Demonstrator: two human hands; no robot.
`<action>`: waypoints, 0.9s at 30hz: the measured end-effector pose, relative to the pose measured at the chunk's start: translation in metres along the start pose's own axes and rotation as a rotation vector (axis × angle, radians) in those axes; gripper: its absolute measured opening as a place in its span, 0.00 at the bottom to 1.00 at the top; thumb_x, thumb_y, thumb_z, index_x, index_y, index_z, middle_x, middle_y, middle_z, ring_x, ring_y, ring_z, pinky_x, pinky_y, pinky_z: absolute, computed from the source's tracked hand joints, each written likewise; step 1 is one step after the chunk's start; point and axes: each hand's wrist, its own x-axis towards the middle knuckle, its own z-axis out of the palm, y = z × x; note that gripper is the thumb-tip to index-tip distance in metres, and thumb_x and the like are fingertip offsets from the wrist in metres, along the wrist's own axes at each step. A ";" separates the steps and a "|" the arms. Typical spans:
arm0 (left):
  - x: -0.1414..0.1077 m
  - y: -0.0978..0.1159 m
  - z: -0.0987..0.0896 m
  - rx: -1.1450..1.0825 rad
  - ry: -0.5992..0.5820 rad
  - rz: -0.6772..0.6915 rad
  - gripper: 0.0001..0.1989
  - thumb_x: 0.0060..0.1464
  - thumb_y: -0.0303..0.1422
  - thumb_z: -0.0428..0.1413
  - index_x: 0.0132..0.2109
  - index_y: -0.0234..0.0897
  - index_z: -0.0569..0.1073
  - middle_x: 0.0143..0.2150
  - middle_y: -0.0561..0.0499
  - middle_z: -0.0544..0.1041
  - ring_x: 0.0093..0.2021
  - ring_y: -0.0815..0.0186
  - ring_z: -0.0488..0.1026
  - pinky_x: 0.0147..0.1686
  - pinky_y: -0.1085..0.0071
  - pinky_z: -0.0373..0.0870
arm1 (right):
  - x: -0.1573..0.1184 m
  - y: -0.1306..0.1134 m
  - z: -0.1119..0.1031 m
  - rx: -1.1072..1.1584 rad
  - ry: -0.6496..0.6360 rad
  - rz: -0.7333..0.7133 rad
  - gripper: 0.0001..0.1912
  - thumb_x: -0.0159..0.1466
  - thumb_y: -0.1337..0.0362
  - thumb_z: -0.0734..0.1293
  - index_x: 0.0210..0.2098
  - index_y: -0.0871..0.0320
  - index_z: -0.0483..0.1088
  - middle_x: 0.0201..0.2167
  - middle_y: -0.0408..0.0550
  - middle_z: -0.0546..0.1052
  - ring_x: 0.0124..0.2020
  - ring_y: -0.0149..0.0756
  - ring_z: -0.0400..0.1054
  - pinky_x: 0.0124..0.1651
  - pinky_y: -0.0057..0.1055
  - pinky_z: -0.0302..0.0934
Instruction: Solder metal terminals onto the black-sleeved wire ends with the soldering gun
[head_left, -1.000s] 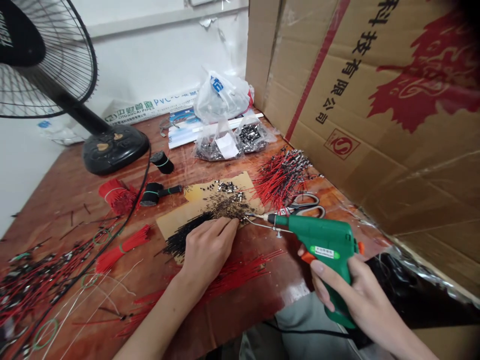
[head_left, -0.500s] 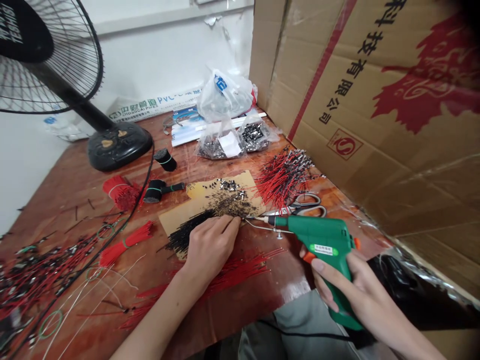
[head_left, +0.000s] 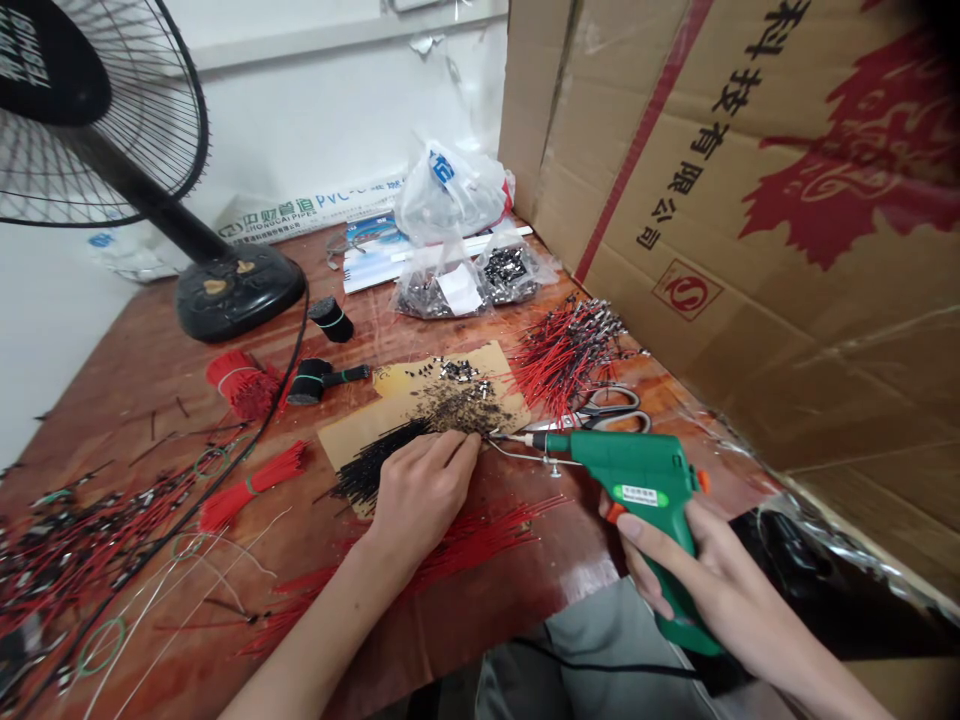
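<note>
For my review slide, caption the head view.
Right hand holds a green soldering gun pointing toward the left hand over the cardboard.

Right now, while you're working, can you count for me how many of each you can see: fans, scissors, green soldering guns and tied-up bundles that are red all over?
Fan: 1
Pair of scissors: 1
Green soldering gun: 1
Tied all-red bundles: 2
Total: 5

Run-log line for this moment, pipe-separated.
right hand: gripping green soldering gun | left hand: over cardboard sheet, by black wires, hold unclear | soldering tip: near left fingertips
</note>
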 end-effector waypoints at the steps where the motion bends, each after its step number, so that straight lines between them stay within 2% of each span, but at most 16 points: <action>1: 0.000 0.000 0.000 0.001 -0.001 0.001 0.05 0.61 0.25 0.58 0.43 0.37 0.77 0.37 0.54 0.80 0.34 0.66 0.75 0.34 0.68 0.66 | 0.000 0.000 0.000 -0.004 -0.001 -0.002 0.16 0.72 0.50 0.61 0.37 0.57 0.62 0.21 0.40 0.69 0.20 0.28 0.63 0.27 0.28 0.62; 10: 0.000 0.000 0.000 0.011 0.003 0.014 0.05 0.60 0.25 0.58 0.44 0.36 0.77 0.37 0.53 0.80 0.34 0.66 0.75 0.35 0.68 0.68 | 0.001 -0.007 0.002 -0.023 0.010 -0.008 0.20 0.71 0.48 0.62 0.31 0.57 0.61 0.18 0.40 0.68 0.19 0.29 0.62 0.26 0.28 0.61; 17: -0.001 0.000 0.000 0.003 -0.002 0.014 0.05 0.61 0.25 0.58 0.43 0.36 0.77 0.37 0.53 0.80 0.34 0.66 0.76 0.34 0.67 0.67 | -0.002 -0.008 0.007 0.070 0.076 0.028 0.17 0.70 0.49 0.64 0.36 0.58 0.63 0.19 0.39 0.67 0.19 0.28 0.60 0.24 0.27 0.59; 27: 0.001 0.000 0.001 -0.011 0.029 -0.003 0.05 0.62 0.25 0.57 0.43 0.36 0.77 0.37 0.52 0.80 0.34 0.66 0.76 0.33 0.67 0.66 | -0.003 -0.007 0.007 0.075 0.073 0.031 0.17 0.70 0.50 0.63 0.36 0.58 0.63 0.19 0.40 0.67 0.19 0.27 0.60 0.24 0.25 0.59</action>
